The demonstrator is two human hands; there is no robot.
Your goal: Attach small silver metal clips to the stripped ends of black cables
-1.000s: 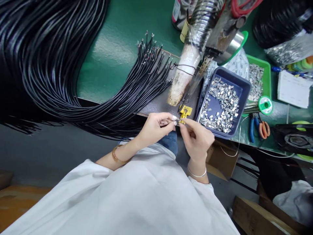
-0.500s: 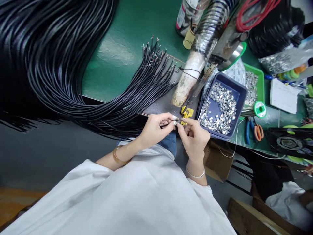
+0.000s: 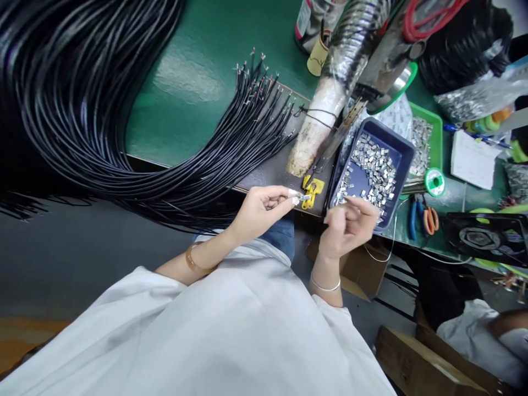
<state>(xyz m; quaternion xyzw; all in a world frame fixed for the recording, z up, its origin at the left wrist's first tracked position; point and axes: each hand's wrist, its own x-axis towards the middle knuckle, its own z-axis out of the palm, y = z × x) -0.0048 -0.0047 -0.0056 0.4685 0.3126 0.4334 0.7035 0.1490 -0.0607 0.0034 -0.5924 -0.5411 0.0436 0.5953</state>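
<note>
A small silvery metal connector (image 3: 305, 197) is pinched between the thumb and forefinger of my left hand (image 3: 268, 212), both tips wrapped in white. Just beyond it lies a yellow fixture (image 3: 312, 193) at the bench edge. My right hand (image 3: 350, 226), a little blurred, hovers at the near rim of a dark blue tray (image 3: 406, 151); its thumb and forefinger are apart with nothing seen between them. Many loose metal connectors (image 3: 377, 168) of the same sort fill that tray. To the left, a thick bundle of black cables (image 3: 193, 181) lies with stripped ends on the bench.
A foil-wrapped duct (image 3: 315, 118) slants down behind the fixture. Right of the tray are a green tray (image 3: 437, 137), a solder spool (image 3: 435, 181), pliers (image 3: 430, 220) and a notepad (image 3: 472, 159). Another person's sleeve (image 3: 474, 330) shows at lower right, near a cardboard box (image 3: 416, 368).
My right hand has left the connector and moved right to the blue tray, its fingers parting. My left hand stays put with the connector. The view has shifted slightly.
</note>
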